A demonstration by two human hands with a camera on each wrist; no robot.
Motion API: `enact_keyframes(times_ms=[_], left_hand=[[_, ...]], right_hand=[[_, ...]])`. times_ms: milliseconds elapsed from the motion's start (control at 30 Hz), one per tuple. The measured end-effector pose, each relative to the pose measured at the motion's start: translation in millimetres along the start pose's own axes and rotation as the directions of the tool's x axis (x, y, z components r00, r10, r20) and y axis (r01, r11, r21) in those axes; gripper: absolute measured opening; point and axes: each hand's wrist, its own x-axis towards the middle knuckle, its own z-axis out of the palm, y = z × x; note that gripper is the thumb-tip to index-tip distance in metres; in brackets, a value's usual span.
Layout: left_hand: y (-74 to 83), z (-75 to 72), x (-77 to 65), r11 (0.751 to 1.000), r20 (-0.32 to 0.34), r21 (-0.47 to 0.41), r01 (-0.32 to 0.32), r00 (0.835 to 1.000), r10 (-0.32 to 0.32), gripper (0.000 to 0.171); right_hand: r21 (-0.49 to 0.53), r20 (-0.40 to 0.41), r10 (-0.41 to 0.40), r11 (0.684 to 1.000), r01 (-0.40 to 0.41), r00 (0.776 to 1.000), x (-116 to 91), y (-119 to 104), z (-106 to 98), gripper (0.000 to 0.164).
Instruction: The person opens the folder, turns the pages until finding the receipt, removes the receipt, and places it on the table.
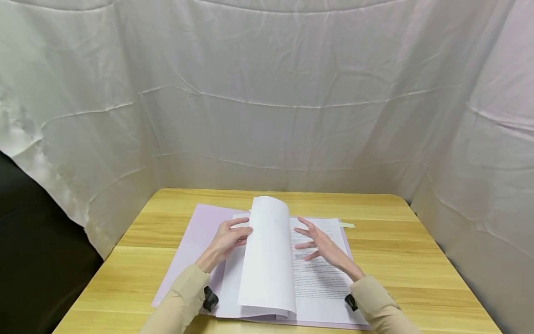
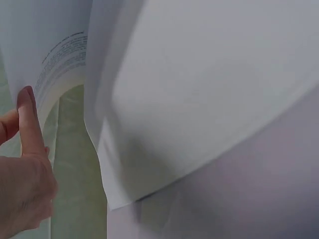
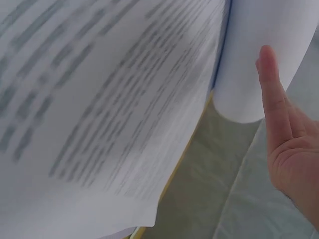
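Note:
A white page (image 1: 267,253) stands curled up in the middle of an open lilac folder (image 1: 187,246), its printed underside showing in the left wrist view. My left hand (image 1: 227,236) pinches the curled page's left edge between thumb and fingers. To the right of the curl, my right hand (image 1: 327,248) hovers over a printed page (image 1: 321,283), fingers spread and holding nothing. In the right wrist view, the fingers (image 3: 271,84) are straight and overlap the curled page. More white paper (image 1: 231,278) lies flat at the left, partly hidden under the curl.
The folder lies on a wood-grain table (image 1: 400,260). A pale tab (image 1: 347,225) sticks out past the folder's upper right edge. Light grey cloth (image 1: 292,130) hangs behind and along both sides; a black area (image 1: 37,260) is at the far left.

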Motion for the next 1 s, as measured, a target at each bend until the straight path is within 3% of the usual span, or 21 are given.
enact_keyframes(times_ms=[200,333,433,500,600,733,833,1000], left_hand=[[-2.8,-9.7,1.9,0.999,-0.073,0.038,0.036,0.997,-0.033,0.056],[-4.8,-18.1,1.2,0.992,-0.125,0.120,0.051,0.991,-0.035,0.060],[-6.5,-24.4,0.3,0.968,-0.157,0.247,0.053,0.987,-0.014,0.062],[-8.0,-28.1,0.1,0.933,-0.160,0.357,0.040,0.987,0.019,0.064],[-9.6,-31.6,-0.6,0.835,-0.160,0.550,0.014,0.983,0.090,0.066],[-12.4,-33.3,-1.9,0.643,-0.140,0.766,-0.001,0.976,0.168,0.065],[-15.8,-33.2,-2.1,0.520,-0.115,0.854,-0.005,0.974,0.197,0.063],[-22.0,-33.6,-0.5,0.363,-0.037,0.930,-0.052,0.972,0.232,0.054]], right_hand=[[-0.013,-0.023,0.035,0.999,-0.035,0.999,-2.6,11.1,-13.1,0.057],[-0.087,-0.006,0.019,0.996,-0.020,1.000,-5.3,18.9,-20.7,0.054],[-0.193,-0.001,-0.004,0.981,0.004,1.000,-7.7,22.9,-24.9,0.053],[-0.269,0.001,-0.018,0.963,0.017,1.000,-9.3,24.3,-27.6,0.053],[-0.354,0.002,-0.038,0.934,0.037,0.999,-11.0,26.1,-32.0,0.052],[-0.400,0.001,-0.051,0.915,0.047,0.999,-11.3,29.8,-38.3,0.052],[-0.428,-0.009,-0.039,0.903,0.032,0.999,-11.1,33.2,-42.6,0.055],[-0.467,-0.028,0.017,0.884,-0.028,0.999,-10.5,38.2,-48.3,0.057]])
